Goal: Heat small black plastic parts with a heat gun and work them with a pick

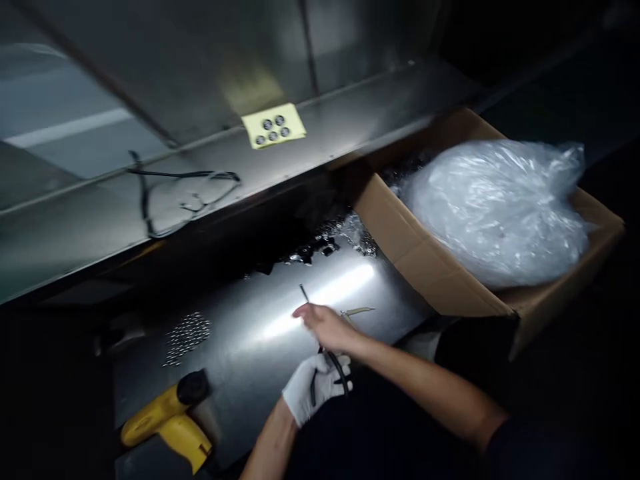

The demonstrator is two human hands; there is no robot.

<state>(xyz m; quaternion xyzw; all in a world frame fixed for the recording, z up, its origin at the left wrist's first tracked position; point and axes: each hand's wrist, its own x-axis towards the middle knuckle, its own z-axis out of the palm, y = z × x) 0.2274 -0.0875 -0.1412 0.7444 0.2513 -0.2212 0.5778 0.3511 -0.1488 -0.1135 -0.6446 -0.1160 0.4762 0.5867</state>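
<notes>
White-gloved left hand closes tight around a black cable, which is a good firm hold. The bare right hand is just above it, beside a thin dark rod, but I cannot tell if it is holding the rod. Farther off on the steel bench are a yellow heat gun and a cardboard box with a plastic bag in it.
</notes>
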